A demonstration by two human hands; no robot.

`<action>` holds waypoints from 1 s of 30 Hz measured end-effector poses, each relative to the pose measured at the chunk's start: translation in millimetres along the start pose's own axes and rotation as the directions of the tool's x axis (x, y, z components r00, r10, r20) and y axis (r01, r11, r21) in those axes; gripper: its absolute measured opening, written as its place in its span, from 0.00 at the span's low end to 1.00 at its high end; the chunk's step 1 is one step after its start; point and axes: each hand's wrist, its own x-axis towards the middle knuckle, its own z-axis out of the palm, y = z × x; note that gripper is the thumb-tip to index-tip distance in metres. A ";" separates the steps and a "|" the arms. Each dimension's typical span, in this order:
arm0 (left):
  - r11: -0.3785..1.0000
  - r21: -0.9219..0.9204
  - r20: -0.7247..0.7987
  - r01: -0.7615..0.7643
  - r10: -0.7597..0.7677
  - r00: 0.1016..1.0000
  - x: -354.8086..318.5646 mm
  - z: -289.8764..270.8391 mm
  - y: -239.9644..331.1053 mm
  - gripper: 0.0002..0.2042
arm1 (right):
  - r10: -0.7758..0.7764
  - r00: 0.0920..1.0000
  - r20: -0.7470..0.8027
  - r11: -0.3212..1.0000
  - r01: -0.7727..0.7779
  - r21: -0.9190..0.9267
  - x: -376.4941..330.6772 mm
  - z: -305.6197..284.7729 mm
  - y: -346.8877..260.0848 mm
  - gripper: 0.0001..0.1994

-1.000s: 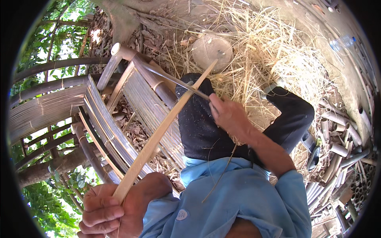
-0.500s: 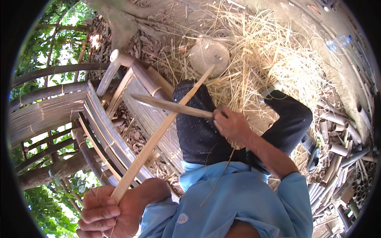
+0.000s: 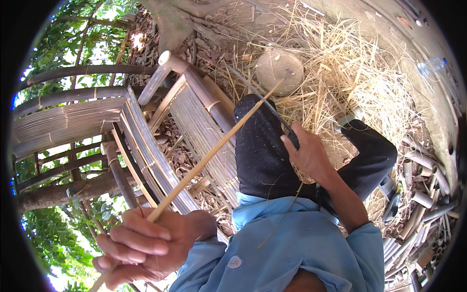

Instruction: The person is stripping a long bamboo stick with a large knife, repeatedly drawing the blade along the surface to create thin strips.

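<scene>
A long, narrow bamboo strip [image 3: 233, 132] slants from the lower left toward the round wooden stump top. My left hand [image 3: 146, 241] is closed round its near part, and the near end sticks out below the fist. My right hand [image 3: 310, 153] grips a knife [image 3: 294, 139] by its dark handle, over my black-trousered thigh [image 3: 262, 165]. The knife's blade is seen nearly edge-on, pointing up and to the left. It crosses the strip near the strip's far end; whether they touch I cannot tell.
A bamboo bench [image 3: 189, 114] stands to the left of my leg. Pale shavings [image 3: 350, 80] lie around the wooden stump [image 3: 275, 73]. Cut bamboo pieces [image 3: 422, 198] are heaped at the right. A clear plastic bottle [image 3: 432, 66] lies at the upper right, and a tree trunk [image 3: 172, 29] rises at the top.
The knife has turned from showing its broad side to nearly edge-on, and it crosses the strip nearer the far end. The strip has also turned and looks narrower. My view has shifted.
</scene>
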 end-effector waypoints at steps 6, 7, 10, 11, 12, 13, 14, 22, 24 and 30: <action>0.955 0.295 -0.087 -0.018 0.046 0.995 -22.7 -3.0 -12.2 0.19 | -0.415 0.894 -0.169 0.909 0.414 -0.044 -17.9 0.6 -56.3 0.12; 0.953 0.303 -0.084 -0.018 0.045 0.995 -22.5 -5.8 -9.8 0.19 | -0.415 0.895 -0.166 0.909 0.415 -0.036 -22.1 -4.1 -69.6 0.12; 0.981 0.191 -0.045 -0.025 0.034 0.998 -27.4 -10.7 -3.4 0.19 | -0.499 0.847 -0.182 0.864 0.503 -0.026 -32.6 -9.3 -88.9 0.09; 0.982 0.189 -0.045 -0.023 0.032 0.998 -28.6 -9.6 -3.9 0.19 | -0.497 0.848 -0.182 0.865 0.501 -0.026 -30.7 -5.4 -86.3 0.09; 0.984 0.178 -0.037 -0.014 0.021 0.999 -29.6 -8.8 -4.4 0.18 | -0.459 0.882 -0.102 0.888 0.453 -0.084 -27.7 -2.1 -83.6 0.10; 0.986 0.167 -0.026 -0.005 0.010 1.000 -29.4 -8.4 -4.9 0.18 | -0.413 0.910 -0.026 0.903 0.406 -0.143 -25.4 1.1 -81.8 0.10; 0.986 0.166 -0.022 -0.005 0.008 1.000 -29.1 -9.6 -3.3 0.18 | -0.411 0.911 -0.029 0.904 0.404 -0.141 -26.6 5.0 -80.2 0.10; 0.983 0.182 -0.061 0.006 0.005 0.998 -32.3 -3.1 1.6 0.16 | -0.255 0.967 -0.016 0.940 0.244 -0.236 4.4 15.1 -36.5 0.08; 0.980 0.198 -0.087 -0.015 0.033 0.996 -31.3 -3.3 0.4 0.15 | -0.368 0.929 -0.029 0.916 0.358 -0.183 -5.3 13.5 -39.6 0.08; 0.987 0.161 -0.069 -0.003 0.015 0.997 -29.6 -5.4 -2.4 0.14 | -0.481 0.877 -0.026 0.865 0.469 -0.180 -16.6 25.5 -37.4 0.08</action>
